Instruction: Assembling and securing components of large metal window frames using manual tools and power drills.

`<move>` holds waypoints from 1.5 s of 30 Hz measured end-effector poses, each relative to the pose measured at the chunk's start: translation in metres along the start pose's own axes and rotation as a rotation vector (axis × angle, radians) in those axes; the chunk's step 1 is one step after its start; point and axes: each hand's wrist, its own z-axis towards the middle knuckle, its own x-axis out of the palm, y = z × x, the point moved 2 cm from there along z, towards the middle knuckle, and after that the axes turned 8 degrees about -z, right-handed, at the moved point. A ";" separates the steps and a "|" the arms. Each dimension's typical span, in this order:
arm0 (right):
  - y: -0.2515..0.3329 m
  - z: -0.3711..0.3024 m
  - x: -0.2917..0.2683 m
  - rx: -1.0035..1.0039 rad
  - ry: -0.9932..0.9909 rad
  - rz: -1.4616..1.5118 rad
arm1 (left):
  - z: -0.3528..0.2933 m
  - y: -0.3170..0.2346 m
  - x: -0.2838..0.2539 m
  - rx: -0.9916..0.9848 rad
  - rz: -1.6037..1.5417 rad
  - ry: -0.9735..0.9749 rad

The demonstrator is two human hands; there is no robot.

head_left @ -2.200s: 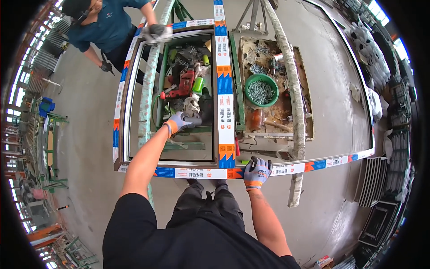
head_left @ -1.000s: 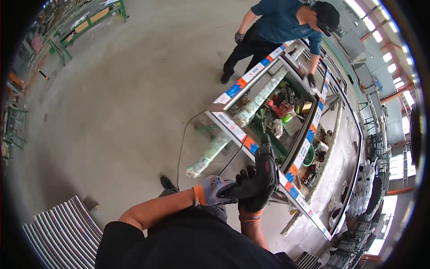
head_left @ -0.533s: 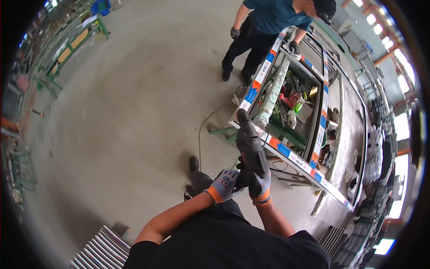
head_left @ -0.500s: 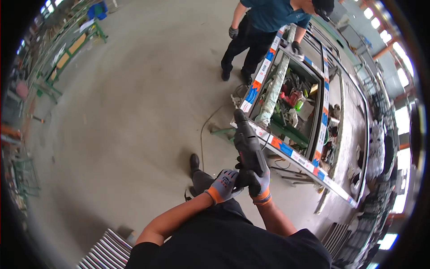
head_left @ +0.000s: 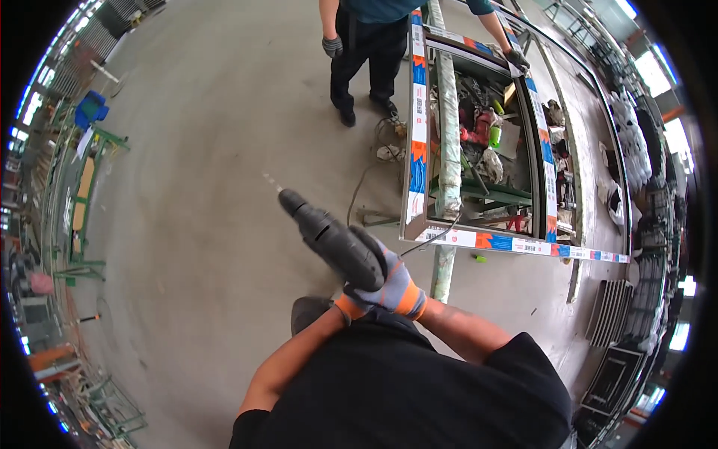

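A black power drill (head_left: 329,243) is gripped in my right hand (head_left: 396,283), which wears a grey glove with an orange cuff. The drill points up and to the left, a thin bit (head_left: 271,181) at its tip. My left hand (head_left: 354,301), also gloved, is tucked beneath the drill against the right hand, so its fingers are hidden. A cable (head_left: 426,241) runs from near the right hand toward the frame. To the right of the drill lies a large metal frame (head_left: 419,179) covered with white, blue and orange tape, raised on supports.
Across the frame stands a co-worker (head_left: 370,52), one gloved hand (head_left: 516,60) resting on it. Tools and scraps (head_left: 486,135) lie under the frame opening. A wrapped bar (head_left: 447,135) runs beneath it. Green racks (head_left: 84,198) line the left side; stacked profiles (head_left: 609,314) stand at right.
The drill has swung left and now points away from the frame. My right hand has shifted left with it, and my left hand has slipped mostly out of sight. The view has turned.
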 end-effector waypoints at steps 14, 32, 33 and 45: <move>0.030 0.144 0.065 -0.133 -0.124 -0.435 | 0.116 0.050 -0.150 1.386 3.784 -0.535; -0.016 0.185 0.038 0.080 -1.202 -0.188 | 0.285 0.117 -0.158 1.127 0.416 -4.276; -0.012 0.187 0.033 0.079 -1.228 -0.180 | 0.295 0.123 -0.157 1.338 0.581 -4.221; -0.025 0.216 0.050 -0.380 -2.139 0.337 | 0.485 0.019 -0.064 -2.433 -0.648 -3.117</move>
